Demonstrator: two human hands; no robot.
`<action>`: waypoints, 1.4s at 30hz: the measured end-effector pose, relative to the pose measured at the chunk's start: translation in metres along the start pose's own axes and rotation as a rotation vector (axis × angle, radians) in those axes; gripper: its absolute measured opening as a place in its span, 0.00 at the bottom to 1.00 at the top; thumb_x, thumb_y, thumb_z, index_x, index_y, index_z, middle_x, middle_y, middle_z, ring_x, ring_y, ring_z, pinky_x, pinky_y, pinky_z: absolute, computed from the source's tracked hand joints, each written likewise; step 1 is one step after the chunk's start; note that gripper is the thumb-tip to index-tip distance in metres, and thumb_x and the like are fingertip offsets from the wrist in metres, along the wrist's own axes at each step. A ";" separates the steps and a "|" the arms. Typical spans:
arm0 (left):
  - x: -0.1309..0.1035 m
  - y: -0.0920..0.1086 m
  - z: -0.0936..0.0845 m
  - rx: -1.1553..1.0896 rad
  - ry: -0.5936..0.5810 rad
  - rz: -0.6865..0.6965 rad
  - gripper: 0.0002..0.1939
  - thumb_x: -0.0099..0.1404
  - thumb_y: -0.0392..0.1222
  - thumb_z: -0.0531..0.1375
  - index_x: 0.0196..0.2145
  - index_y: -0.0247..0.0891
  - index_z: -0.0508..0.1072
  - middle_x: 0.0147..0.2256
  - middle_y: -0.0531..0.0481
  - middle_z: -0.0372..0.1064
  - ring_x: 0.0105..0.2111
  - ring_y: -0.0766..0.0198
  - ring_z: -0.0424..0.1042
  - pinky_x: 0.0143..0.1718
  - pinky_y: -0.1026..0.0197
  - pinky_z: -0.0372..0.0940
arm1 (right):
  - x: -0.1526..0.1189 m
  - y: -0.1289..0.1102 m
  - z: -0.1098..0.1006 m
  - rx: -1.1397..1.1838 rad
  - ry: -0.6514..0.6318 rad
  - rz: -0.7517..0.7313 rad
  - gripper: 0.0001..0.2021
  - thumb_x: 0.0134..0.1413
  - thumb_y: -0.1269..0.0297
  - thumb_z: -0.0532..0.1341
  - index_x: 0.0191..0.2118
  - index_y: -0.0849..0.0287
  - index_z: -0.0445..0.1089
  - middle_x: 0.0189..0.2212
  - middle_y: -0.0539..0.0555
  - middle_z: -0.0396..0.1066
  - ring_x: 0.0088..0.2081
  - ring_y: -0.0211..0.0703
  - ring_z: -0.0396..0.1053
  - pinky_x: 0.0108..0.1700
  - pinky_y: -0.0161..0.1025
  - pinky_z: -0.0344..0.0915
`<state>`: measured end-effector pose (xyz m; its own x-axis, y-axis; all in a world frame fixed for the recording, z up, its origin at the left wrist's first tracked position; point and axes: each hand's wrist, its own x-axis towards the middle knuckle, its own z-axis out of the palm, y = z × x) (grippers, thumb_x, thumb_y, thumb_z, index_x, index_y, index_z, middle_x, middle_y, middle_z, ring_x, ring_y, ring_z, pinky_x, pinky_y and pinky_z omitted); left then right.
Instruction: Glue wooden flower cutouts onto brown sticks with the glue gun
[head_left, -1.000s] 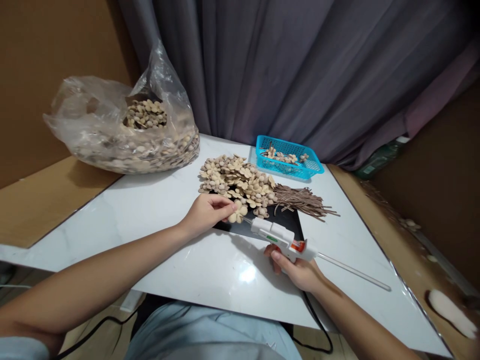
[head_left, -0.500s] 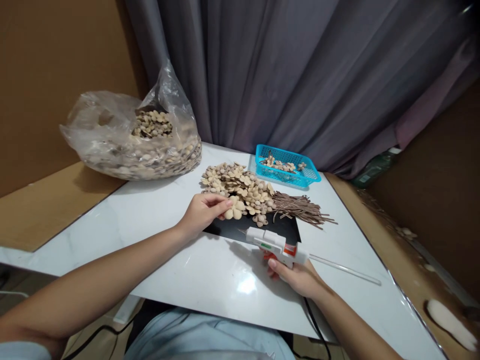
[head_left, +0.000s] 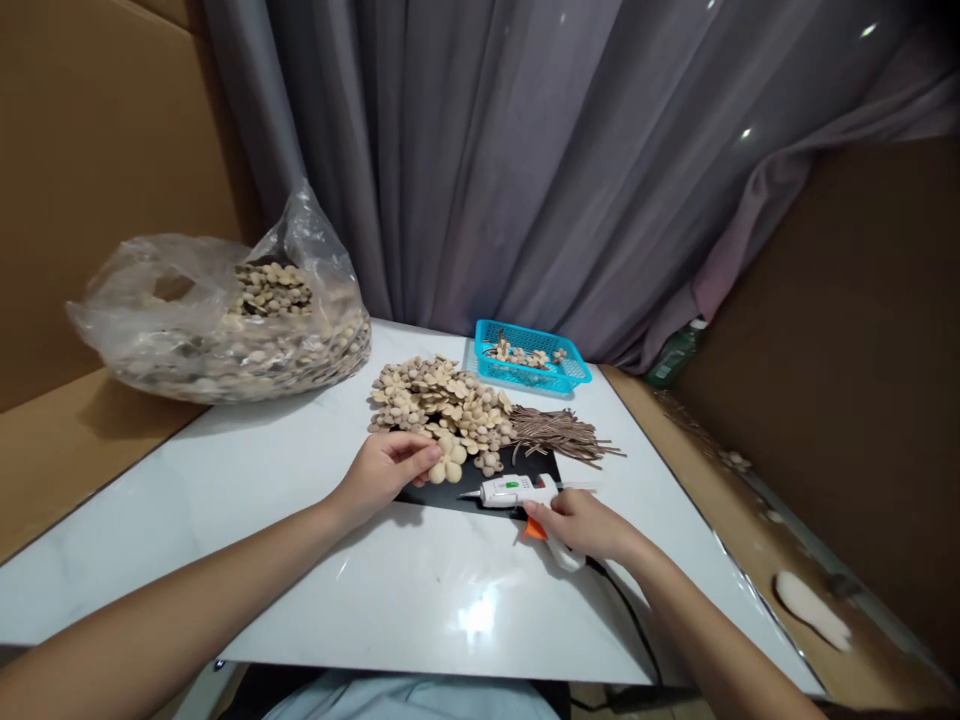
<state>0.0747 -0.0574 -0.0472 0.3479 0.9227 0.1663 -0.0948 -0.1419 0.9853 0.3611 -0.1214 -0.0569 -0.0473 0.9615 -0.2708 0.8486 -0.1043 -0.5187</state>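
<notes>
Between the thumb and fingers of my left hand (head_left: 386, 470) is a cream, flower-shaped piece (head_left: 448, 461) with rounded petals. My right hand (head_left: 581, 522) grips a white glue gun (head_left: 517, 490) with an orange trigger; its nozzle points left, toward the flower piece, with a gap between them. Behind my left hand lies a heap of similar flower pieces (head_left: 442, 400), some cream and some greyish. A bundle of thin brown stems (head_left: 562, 432) lies to the right of the heap. Under the gun's front part is a black mat (head_left: 427, 497).
A clear plastic bag (head_left: 225, 350) full of flower pieces stands at the back left of the white table (head_left: 360, 600). A blue basket (head_left: 532, 375) holding pieces with stems sits at the back. A black cord (head_left: 630, 610) runs off the front edge. Grey curtains (head_left: 465, 180) hang behind.
The view has shifted, so everything sits lower and further left. My right hand has turned the glue gun and moved it forward over the mat; its nozzle is closer to the flower piece's level.
</notes>
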 end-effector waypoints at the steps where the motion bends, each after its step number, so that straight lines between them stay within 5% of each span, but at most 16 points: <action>1: 0.000 -0.001 0.000 0.002 -0.008 -0.004 0.14 0.54 0.49 0.66 0.27 0.33 0.77 0.21 0.50 0.71 0.20 0.69 0.64 0.22 0.67 0.63 | 0.001 0.002 -0.006 -0.040 -0.025 -0.016 0.31 0.55 0.39 0.51 0.12 0.57 0.56 0.08 0.48 0.57 0.13 0.34 0.55 0.17 0.34 0.48; 3: 0.000 -0.002 0.000 0.010 -0.021 -0.013 0.14 0.55 0.49 0.66 0.27 0.33 0.77 0.22 0.50 0.71 0.20 0.70 0.63 0.23 0.67 0.62 | 0.007 0.007 -0.024 -0.095 -0.038 -0.039 0.31 0.59 0.41 0.47 0.13 0.58 0.61 0.09 0.50 0.61 0.12 0.36 0.59 0.18 0.34 0.53; 5: -0.001 -0.003 0.001 0.022 -0.016 -0.026 0.13 0.56 0.49 0.65 0.28 0.33 0.77 0.22 0.50 0.71 0.21 0.70 0.63 0.23 0.67 0.62 | 0.019 0.014 -0.045 -0.160 0.107 -0.090 0.30 0.62 0.46 0.46 0.16 0.59 0.65 0.11 0.52 0.65 0.15 0.37 0.63 0.22 0.34 0.57; 9: -0.001 -0.002 0.003 0.032 0.027 -0.038 0.14 0.55 0.48 0.66 0.33 0.34 0.77 0.23 0.51 0.71 0.22 0.69 0.64 0.26 0.67 0.63 | 0.050 0.023 -0.065 -0.241 0.311 -0.158 0.06 0.54 0.63 0.60 0.31 0.59 0.71 0.27 0.53 0.73 0.31 0.43 0.69 0.32 0.34 0.59; 12: -0.001 0.000 0.004 0.048 0.019 -0.032 0.15 0.55 0.49 0.65 0.32 0.34 0.76 0.22 0.52 0.69 0.22 0.69 0.64 0.26 0.66 0.64 | 0.066 0.025 -0.056 -0.285 0.331 -0.196 0.04 0.46 0.72 0.65 0.31 0.60 0.71 0.30 0.53 0.72 0.35 0.43 0.69 0.36 0.34 0.59; 15: -0.001 0.000 0.005 0.074 -0.005 -0.014 0.15 0.56 0.50 0.64 0.29 0.34 0.75 0.22 0.52 0.68 0.22 0.68 0.64 0.26 0.66 0.64 | 0.070 0.028 -0.045 -0.303 0.380 -0.194 0.04 0.50 0.76 0.60 0.30 0.61 0.71 0.31 0.55 0.72 0.36 0.43 0.68 0.38 0.35 0.59; 20: -0.001 -0.002 0.004 0.107 -0.013 -0.013 0.14 0.57 0.51 0.63 0.29 0.35 0.75 0.25 0.50 0.70 0.23 0.67 0.65 0.27 0.64 0.64 | 0.064 0.033 -0.047 -0.296 0.466 -0.212 0.07 0.56 0.74 0.55 0.35 0.62 0.70 0.35 0.57 0.71 0.38 0.44 0.68 0.40 0.36 0.59; 26: 0.000 -0.006 0.001 0.108 -0.012 -0.025 0.13 0.57 0.50 0.64 0.30 0.35 0.75 0.25 0.50 0.70 0.23 0.67 0.65 0.27 0.65 0.65 | 0.064 0.035 -0.040 -0.293 0.428 -0.250 0.09 0.50 0.80 0.56 0.33 0.60 0.69 0.32 0.54 0.72 0.37 0.44 0.69 0.37 0.34 0.58; 33: -0.001 -0.002 0.004 0.114 -0.011 -0.019 0.14 0.57 0.50 0.64 0.28 0.35 0.75 0.23 0.51 0.70 0.22 0.68 0.64 0.26 0.65 0.64 | 0.067 0.040 -0.040 -0.254 0.420 -0.242 0.11 0.53 0.77 0.55 0.41 0.61 0.68 0.30 0.54 0.73 0.33 0.43 0.69 0.34 0.34 0.58; 42: -0.002 0.000 0.005 0.136 0.018 -0.019 0.15 0.56 0.51 0.64 0.28 0.35 0.75 0.23 0.49 0.70 0.22 0.66 0.65 0.26 0.64 0.64 | 0.071 0.046 -0.036 -0.222 0.415 -0.298 0.12 0.54 0.79 0.54 0.41 0.62 0.70 0.34 0.56 0.73 0.37 0.44 0.70 0.39 0.37 0.61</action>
<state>0.0792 -0.0609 -0.0469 0.3314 0.9318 0.1479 0.0390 -0.1702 0.9846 0.4156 -0.0484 -0.0706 -0.1290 0.9652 0.2274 0.9229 0.2007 -0.3287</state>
